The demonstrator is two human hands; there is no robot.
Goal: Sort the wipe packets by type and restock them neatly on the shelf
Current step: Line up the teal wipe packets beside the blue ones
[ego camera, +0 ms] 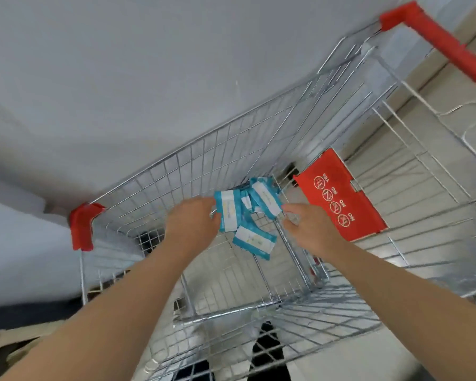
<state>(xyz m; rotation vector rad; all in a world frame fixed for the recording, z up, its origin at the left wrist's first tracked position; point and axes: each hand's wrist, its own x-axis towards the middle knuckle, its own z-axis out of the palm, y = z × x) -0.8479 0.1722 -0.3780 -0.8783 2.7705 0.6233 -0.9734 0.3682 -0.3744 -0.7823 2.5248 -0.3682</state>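
Several blue wipe packets with white labels (248,213) lie in a loose pile on the floor of a wire shopping cart (231,149). My left hand (193,226) reaches into the cart and grips the left packet (227,213) at its edge. My right hand (311,229) is on the other side, its fingers pinching the right end of a tilted packet (267,200). One more packet (254,242) lies flat just below the pile, between my two hands.
The cart has red corner bumpers (83,225) and a red handle (445,48) at the upper right. A red child-seat flap with warning icons (338,199) hangs at the right. A pale grey wall or shelf side (149,78) stands beyond the cart.
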